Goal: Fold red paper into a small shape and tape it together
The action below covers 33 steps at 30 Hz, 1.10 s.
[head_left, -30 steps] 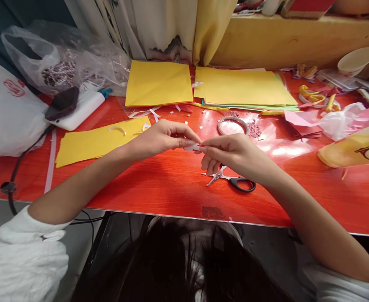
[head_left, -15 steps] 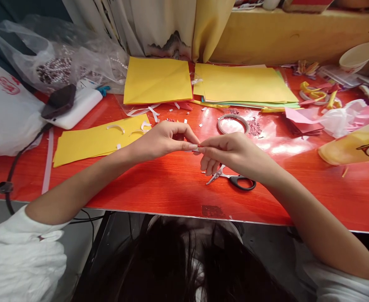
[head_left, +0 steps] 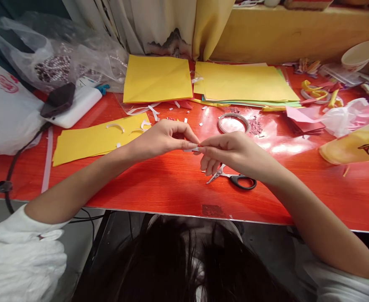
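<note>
Above the red table, my left hand (head_left: 164, 138) and my right hand (head_left: 235, 152) meet fingertip to fingertip. Between their pinched thumbs and forefingers is a small white strip (head_left: 191, 149), with a bit of red at its edge; the fingers cover most of it. Scissors with black handles (head_left: 242, 182) lie under and beside my right hand, their blades partly behind its fingers. A roll of tape (head_left: 233, 123) rests just beyond my right hand. Yellow paper strips (head_left: 90, 140) with white scraps on them lie left of my left hand.
Yellow sheets (head_left: 157, 79) and a second paper stack (head_left: 244, 84) lie at the back. Plastic bags (head_left: 8, 109) and a phone (head_left: 58, 100) are at left. At right are pink paper (head_left: 304, 119), a yellowish cup (head_left: 351, 144) and a white cup (head_left: 360, 56).
The white strip shows slightly more between my fingertips. Both hands hold nearly the same pose and place.
</note>
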Each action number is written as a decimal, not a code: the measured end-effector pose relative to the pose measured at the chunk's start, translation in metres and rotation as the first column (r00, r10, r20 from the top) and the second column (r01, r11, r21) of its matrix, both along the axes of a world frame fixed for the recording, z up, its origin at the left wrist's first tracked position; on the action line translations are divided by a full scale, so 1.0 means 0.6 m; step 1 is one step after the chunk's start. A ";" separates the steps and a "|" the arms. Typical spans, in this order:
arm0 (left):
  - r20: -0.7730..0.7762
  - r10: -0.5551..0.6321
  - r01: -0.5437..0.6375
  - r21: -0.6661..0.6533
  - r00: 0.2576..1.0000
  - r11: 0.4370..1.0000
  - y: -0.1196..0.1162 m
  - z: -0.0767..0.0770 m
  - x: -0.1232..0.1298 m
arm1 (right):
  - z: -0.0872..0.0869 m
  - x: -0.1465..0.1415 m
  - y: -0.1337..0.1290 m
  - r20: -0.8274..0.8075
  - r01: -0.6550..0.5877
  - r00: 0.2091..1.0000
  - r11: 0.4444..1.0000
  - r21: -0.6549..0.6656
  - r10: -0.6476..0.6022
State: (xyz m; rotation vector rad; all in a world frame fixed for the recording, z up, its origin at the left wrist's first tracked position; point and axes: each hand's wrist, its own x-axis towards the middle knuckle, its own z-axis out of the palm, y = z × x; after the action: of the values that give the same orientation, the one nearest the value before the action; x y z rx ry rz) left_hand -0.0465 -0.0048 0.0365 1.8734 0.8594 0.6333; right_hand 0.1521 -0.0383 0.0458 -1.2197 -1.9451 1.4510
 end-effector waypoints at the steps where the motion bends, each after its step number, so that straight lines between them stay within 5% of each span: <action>1: -0.005 0.006 -0.006 0.013 1.000 1.000 0.000 0.000 0.000 | 0.000 0.000 0.000 0.000 0.003 1.000 1.000 -0.002 -0.003; 15: -0.017 0.030 -0.029 0.033 0.999 0.999 -0.001 0.006 -0.001 | -0.002 0.001 0.009 -0.059 0.004 0.998 0.999 -0.048 -0.007; 23: 0.217 0.146 -0.129 -0.091 0.965 0.987 -0.008 -0.003 0.008 | -0.001 0.001 0.016 -0.215 0.105 0.972 0.994 0.034 -0.096; 29: 0.169 0.144 -0.160 0.084 0.975 0.984 -0.018 -0.014 0.010 | -0.015 -0.009 0.008 -0.210 0.055 0.976 0.999 0.005 -0.052; 33: 0.143 0.221 -0.253 0.271 0.965 0.929 -0.023 -0.011 0.010 | -0.016 -0.009 0.005 -0.212 0.045 0.976 0.998 -0.037 -0.052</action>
State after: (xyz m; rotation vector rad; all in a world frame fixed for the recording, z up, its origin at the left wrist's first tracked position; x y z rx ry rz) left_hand -0.0407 -0.0185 0.0296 1.9841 0.9715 1.0507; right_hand 0.1465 -0.0353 0.0361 -1.0694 -1.7445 1.5249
